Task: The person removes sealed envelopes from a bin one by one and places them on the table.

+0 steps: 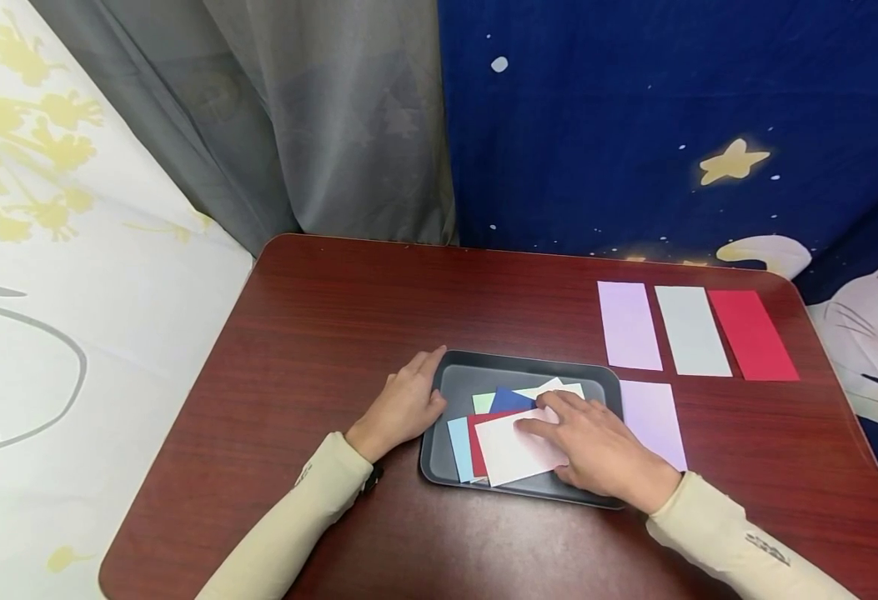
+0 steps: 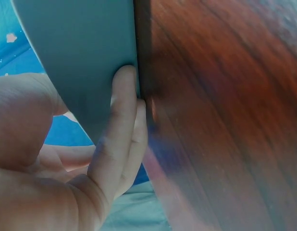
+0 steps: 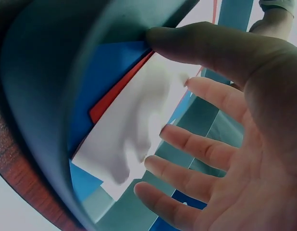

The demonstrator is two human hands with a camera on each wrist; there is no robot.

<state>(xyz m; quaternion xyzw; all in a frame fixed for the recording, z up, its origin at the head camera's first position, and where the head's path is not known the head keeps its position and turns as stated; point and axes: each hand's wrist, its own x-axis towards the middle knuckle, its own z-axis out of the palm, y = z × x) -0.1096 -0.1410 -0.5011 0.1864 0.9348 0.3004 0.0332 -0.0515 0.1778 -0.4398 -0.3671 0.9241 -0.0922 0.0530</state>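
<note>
A dark grey tray (image 1: 514, 360) lies on the table with several coloured cards in it. At its left end, my left hand (image 1: 403, 402) holds the rim; in the left wrist view straight fingers (image 2: 123, 110) lie along the outer wall, the thumb beyond the edge. My right hand (image 1: 596, 442) is over the top white card (image 1: 514, 450), fingers spread and fairly straight, fingertips right at the card. Beneath that card show a red card (image 1: 478, 450), a light blue card (image 1: 459, 450), a dark blue card (image 1: 509, 400) and a pale green card (image 1: 482, 403).
Right of the tray lie a lilac card (image 1: 629, 325), a pale grey card (image 1: 692, 330) and a red card (image 1: 754, 333) in a row. Another lilac card (image 1: 652, 421) sits below them, partly behind the tray and right hand. Curtains (image 1: 348, 125) hang behind the brown table (image 1: 296, 333).
</note>
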